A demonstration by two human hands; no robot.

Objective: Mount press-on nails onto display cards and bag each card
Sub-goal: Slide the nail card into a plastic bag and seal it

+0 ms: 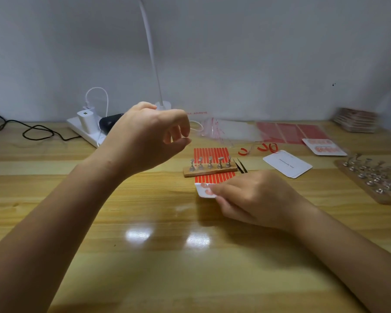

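The right hand lay low on the counter, its grip pinched on a white card with pink nails on it. At the card's 12 o'clock sat red strips and a wooden stand; tweezers lay at its 1 o'clock. The left hand was raised at 10 o'clock, fingers loosely curled; whether its grip held anything I cannot tell. Bags lay at 12 o'clock, blank cards at 2 o'clock.

A home craft desk: wooden table, power strip, nail stands.
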